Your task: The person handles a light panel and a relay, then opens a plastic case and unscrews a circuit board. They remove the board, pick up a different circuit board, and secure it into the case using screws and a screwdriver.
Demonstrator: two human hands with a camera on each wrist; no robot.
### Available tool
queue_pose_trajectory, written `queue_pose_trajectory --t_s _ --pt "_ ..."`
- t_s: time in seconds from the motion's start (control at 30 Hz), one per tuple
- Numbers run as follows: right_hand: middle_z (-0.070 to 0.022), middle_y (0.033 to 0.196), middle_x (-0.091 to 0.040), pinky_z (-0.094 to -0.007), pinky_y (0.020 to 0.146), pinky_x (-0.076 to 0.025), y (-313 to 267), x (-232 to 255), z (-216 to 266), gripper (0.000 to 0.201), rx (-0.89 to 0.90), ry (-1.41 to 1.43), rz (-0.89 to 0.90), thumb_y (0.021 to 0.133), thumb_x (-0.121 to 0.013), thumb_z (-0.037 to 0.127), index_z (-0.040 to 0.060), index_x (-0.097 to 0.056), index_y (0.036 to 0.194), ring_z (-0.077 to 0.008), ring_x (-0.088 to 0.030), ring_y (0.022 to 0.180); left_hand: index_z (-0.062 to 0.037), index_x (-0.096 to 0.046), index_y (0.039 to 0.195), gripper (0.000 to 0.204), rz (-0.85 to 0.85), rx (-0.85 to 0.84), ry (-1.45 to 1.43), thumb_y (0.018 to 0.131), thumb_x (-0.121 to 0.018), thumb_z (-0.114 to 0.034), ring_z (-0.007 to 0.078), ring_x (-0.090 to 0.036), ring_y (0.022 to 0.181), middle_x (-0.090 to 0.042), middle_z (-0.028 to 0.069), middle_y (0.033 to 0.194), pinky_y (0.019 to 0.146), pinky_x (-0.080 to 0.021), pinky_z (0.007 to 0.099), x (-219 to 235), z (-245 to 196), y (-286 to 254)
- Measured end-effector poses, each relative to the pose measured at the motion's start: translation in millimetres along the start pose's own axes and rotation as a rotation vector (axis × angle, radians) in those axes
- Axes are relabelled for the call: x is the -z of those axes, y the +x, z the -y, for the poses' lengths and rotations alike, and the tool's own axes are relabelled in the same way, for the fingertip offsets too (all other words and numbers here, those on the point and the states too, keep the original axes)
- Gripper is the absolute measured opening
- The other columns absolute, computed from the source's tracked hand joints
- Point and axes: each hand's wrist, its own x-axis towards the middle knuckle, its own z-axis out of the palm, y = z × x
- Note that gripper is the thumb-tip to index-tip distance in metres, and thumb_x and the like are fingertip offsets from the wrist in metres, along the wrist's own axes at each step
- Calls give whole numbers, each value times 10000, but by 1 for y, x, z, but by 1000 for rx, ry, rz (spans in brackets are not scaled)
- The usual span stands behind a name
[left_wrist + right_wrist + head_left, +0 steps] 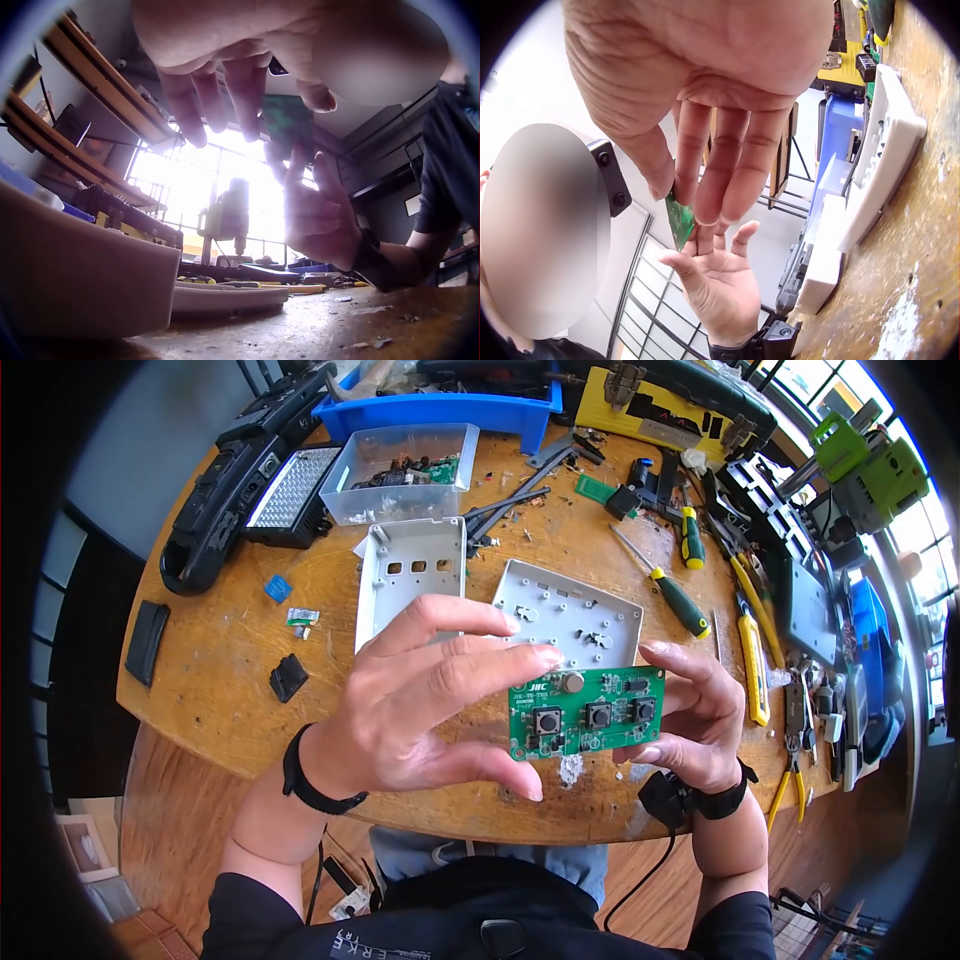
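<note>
A green circuit board (587,713) with black push buttons and a round silver part is held up above the workbench, its component side toward the head camera. My right hand (705,712) pinches its right end between thumb and fingers, as the right wrist view shows too. Around the board's left end, my left hand (420,700) is spread, fingertips at the top edge and thumb apart from the lower corner. Behind the hands lie two white plastic housing halves: one shell with three square openings (411,592), and a tilted one with posts inside (570,610).
Green-handled screwdrivers (680,603), a yellow cutter (752,670) and pliers (790,785) lie on the right. A clear bin (400,500) of parts and a blue tray (440,412) stand at the back. Small black scraps (288,677) dot the left side.
</note>
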Motion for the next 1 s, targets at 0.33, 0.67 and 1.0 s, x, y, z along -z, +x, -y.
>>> queue_pose_trajectory --t_s 0.33,0.67,1.0 --pt "-204 1314 -558 -367 1048 -380 1 -1 1 725 -4 41 6 704 -794 -35 -88 -439 1334 -232 -635 1094 -87 -656 1140 606 57 -106 74 729 -675 -530 280 -577 1003 -683 58 1080 856 -490 361 -2 1 6" --pt "-206 1318 -553 -355 1027 -398 2 1 0 734 7 20 11 698 -806 -3 -97 -438 1326 -233 -644 1075 -89 -659 1127 613 69 -87 75 712 -671 -540 278 -581 1002 -688 46 1072 858 -496 358 -4 0 5" --pt "-207 1274 -585 -345 1005 -414 2 1 -1 739 21 2 23 700 -804 0 -106 -429 1328 -220 -648 1059 -83 -653 1123 618 59 -91 53 711 -671 -543 277 -586 995 -690 53 1055 848 -503 356 -4 1 5"
